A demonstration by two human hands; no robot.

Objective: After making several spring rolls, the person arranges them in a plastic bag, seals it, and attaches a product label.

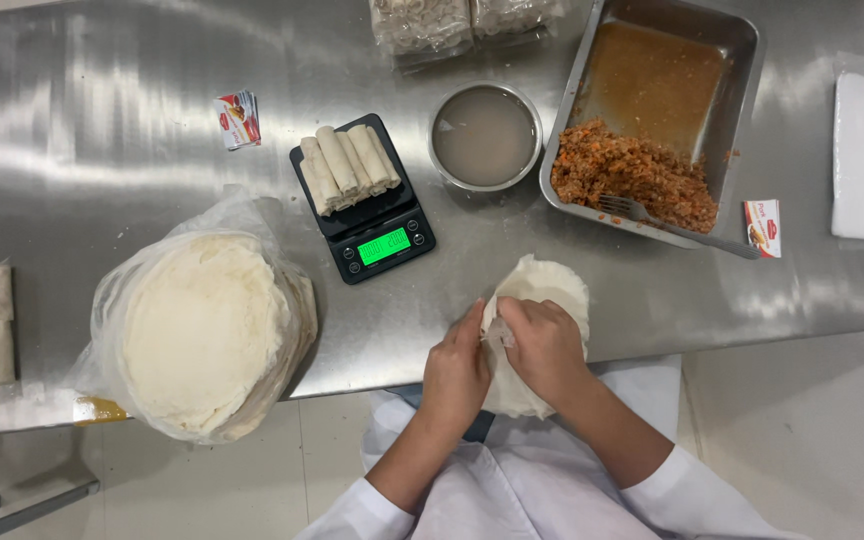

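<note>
While both hands work at the worktop's [152,120] near edge, left hand [455,372] and right hand [544,345] pinch the wrapper [542,290] folded, probably so it stays tight. Filling tray [727,45] sits far right, within reach.

Both arms came up from the bottom edge, white sleeves ending at the forearms, bare forearms angled inward so the wrists converged. Left hand [457,372] sat palm down, knuckles up, fingers curled and pointing up and to the right, thumb side against the other hand. Right hand [542,345] lay just above and to the right, back facing the camera, fingers bent and pinched together toward the left hand. Hands touched at the fingertips.
</note>
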